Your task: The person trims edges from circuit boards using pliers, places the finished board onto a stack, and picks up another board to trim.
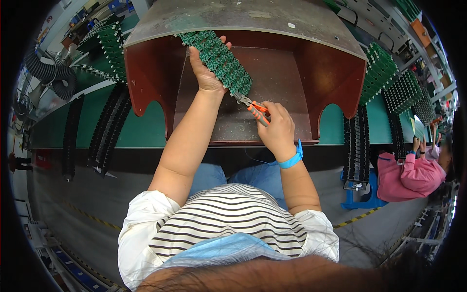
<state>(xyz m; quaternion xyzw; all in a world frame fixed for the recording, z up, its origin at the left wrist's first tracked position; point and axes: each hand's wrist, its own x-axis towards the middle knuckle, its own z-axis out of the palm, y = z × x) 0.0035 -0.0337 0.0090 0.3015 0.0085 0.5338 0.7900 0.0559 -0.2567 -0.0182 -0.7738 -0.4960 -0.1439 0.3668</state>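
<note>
My left hand (208, 78) is closed around the edge of a long green circuit board panel (221, 61), holding it tilted inside the opening of a box. Small components cover the panel's face. In my right hand (278, 126) is a pair of cutting pliers (258, 112) with orange and grey handles. The jaws of the pliers are at the panel's near lower corner; whether they bite on anything is too small to tell. A blue band circles my right wrist.
The dark red box (335, 73) with a worn grey top (233, 17) surrounds my hands; small bits lie on its floor. Green panels (379, 73) stand in black racks (356, 146) on both sides of the green bench (146, 129). A person in pink (408, 175) sits at far right.
</note>
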